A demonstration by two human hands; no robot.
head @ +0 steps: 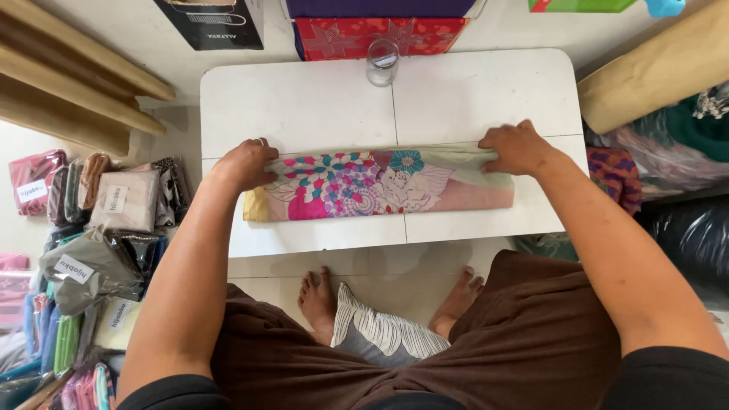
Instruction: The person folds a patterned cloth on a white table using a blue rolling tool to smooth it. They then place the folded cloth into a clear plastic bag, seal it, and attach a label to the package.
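A floral cloth, pink with teal and white flowers, lies folded into a long narrow strip across a low white table. My left hand grips the strip's upper edge near its left end. At the right end, my right hand pinches the upper edge too. Both arms reach over my crossed legs in brown fabric.
A clear drinking glass stands at the table's far edge. Packaged cloths in plastic bags are piled on the floor at left. Rolls of tan material lie at upper left, boxes beyond the table, fabric bundles at right.
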